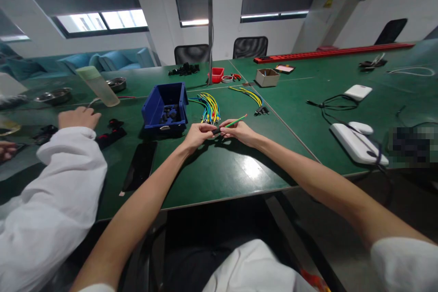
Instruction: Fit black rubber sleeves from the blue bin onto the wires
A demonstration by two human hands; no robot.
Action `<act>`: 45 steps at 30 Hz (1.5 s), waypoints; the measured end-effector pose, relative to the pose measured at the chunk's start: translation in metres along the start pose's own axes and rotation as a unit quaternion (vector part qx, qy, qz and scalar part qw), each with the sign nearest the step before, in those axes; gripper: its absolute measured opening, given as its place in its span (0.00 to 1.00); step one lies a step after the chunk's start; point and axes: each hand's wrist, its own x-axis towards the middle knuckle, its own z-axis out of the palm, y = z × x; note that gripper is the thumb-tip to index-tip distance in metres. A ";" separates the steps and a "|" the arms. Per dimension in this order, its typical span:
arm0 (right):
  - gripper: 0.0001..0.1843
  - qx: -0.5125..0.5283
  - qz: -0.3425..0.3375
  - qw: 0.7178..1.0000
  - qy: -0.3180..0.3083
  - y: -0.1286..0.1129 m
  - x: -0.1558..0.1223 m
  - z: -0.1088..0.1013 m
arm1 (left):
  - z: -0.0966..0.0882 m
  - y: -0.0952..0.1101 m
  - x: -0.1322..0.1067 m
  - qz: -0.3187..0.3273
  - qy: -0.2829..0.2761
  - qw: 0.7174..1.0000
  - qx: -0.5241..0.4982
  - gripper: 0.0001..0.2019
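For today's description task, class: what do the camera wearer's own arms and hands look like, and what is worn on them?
The left hand and right hand are gloveless. Both forearms are slender and uncovered. The right sleeve is plain white; only a white edge of the left sleeve shows.

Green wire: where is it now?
In the head view, just right of centre: the green wire is in the right hand, over the green table. The left hand is just left, with a wire bundle beyond it.
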 end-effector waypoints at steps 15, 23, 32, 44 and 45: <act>0.14 -0.057 -0.037 0.996 0.057 0.000 0.000 0.009 | 0.004 -0.016 0.007 0.020 -0.040 0.993 0.105 0.08; 0.15 -0.117 -0.072 0.989 0.060 0.004 0.001 0.012 | 0.003 -0.017 0.006 0.039 -0.069 0.990 0.118 0.11; 0.19 -0.125 -0.069 0.988 0.053 0.005 0.001 0.011 | 0.004 -0.019 0.006 0.060 -0.058 0.983 0.162 0.12; 0.17 -0.144 -0.086 0.984 0.060 0.009 0.001 0.009 | 0.004 -0.020 0.005 0.109 -0.046 0.967 0.225 0.11; 0.17 -0.145 -0.084 0.984 0.058 0.010 0.001 0.009 | 0.004 -0.021 0.005 0.109 -0.044 0.968 0.222 0.11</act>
